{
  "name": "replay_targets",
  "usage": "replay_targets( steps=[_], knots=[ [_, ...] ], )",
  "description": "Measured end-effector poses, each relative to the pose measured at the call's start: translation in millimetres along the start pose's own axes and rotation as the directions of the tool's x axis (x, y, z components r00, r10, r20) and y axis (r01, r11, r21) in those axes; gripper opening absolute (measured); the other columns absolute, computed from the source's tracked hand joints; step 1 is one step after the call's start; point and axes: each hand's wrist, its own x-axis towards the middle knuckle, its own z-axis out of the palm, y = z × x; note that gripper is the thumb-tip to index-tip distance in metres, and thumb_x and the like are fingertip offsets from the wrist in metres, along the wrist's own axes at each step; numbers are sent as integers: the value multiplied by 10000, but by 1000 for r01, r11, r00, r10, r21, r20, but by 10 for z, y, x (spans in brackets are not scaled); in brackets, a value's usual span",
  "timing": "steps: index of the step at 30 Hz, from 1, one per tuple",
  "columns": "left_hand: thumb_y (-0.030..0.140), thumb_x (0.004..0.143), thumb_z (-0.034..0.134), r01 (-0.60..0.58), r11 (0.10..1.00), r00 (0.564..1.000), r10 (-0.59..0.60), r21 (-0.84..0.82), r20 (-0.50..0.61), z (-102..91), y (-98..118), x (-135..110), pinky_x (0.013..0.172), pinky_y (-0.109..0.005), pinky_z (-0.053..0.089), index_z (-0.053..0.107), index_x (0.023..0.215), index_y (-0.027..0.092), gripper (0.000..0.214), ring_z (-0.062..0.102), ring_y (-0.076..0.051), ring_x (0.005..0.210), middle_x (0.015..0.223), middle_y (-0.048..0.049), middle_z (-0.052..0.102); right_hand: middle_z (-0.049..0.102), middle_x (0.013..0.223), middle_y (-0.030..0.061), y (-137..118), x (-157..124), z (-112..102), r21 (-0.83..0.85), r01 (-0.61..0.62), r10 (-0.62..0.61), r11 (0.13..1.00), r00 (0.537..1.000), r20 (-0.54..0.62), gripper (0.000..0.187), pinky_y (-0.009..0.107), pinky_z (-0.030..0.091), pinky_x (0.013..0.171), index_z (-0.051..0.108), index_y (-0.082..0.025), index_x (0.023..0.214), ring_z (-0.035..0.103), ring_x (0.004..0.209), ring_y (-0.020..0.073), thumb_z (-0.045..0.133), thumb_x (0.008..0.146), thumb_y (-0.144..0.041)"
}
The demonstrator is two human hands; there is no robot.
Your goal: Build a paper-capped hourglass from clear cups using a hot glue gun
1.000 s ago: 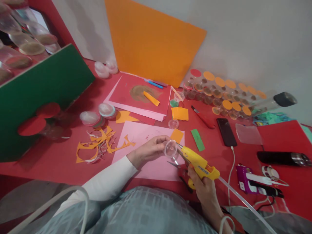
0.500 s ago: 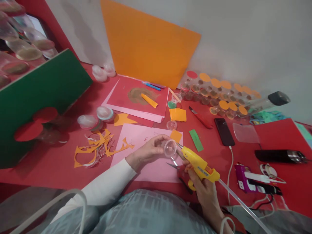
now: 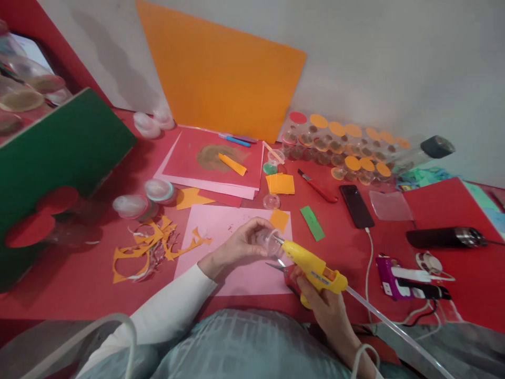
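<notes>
My left hand (image 3: 244, 242) is closed around a small clear plastic cup (image 3: 270, 241), tilted so its open rim faces right. In my right hand (image 3: 321, 300) is a yellow hot glue gun (image 3: 315, 266), gripped by its handle, with a long clear glue stick (image 3: 394, 323) trailing out of the back. The gun's metal nozzle is at the cup's rim; I cannot tell whether it touches. Below them, scissors (image 3: 290, 273) lie partly hidden on a pink paper sheet (image 3: 236, 279). An orange paper square (image 3: 279, 220) rests just beyond the cup.
Orange paper scraps (image 3: 142, 250) and stacked clear cups (image 3: 132, 205) lie left, beside a green board (image 3: 67, 142). Rows of joined cups (image 3: 335, 145) stand at the back right. A red cutter (image 3: 317, 187), a phone (image 3: 356, 206) and a purple power strip (image 3: 389, 279) are to the right.
The cup has tilted from facing up toward me to facing the glue gun. The nozzle has moved left to the cup's rim. The whole view has shifted slightly.
</notes>
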Motion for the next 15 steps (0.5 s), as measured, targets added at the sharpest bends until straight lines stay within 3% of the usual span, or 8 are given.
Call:
replay_targets(
  steps=[5, 9, 15],
  knots=[
    [284, 716, 891, -32, 999, 999, 31, 29, 32, 15, 13, 7, 920, -439, 530, 600, 1079, 186, 476, 686, -295, 1086, 1126, -110, 719, 773, 669, 70, -20, -5, 19, 5, 14, -14, 1000, 1000, -4, 422, 273, 625, 562, 754, -200, 741, 742, 595, 220, 681, 831, -606],
    [288, 727, 884, -43, 998, 999, 42, 44, 34, 13, 18, 5, 932, -447, 525, 597, 1083, 187, 468, 679, -310, 1114, 1133, -113, 716, 758, 636, 60, 62, -30, 6, -13, -44, 44, 999, 999, 8, 442, 269, 607, 524, 748, -199, 713, 720, 555, 217, 678, 819, -623],
    [294, 719, 887, -17, 999, 999, 16, 43, 29, 17, 21, 10, 913, -463, 531, 595, 1071, 191, 469, 676, -321, 1107, 1131, -115, 709, 742, 594, 46, 18, 6, -3, -36, -19, 20, 999, 1000, 16, 402, 247, 579, 487, 740, -202, 677, 697, 512, 201, 688, 821, -573]
  ],
)
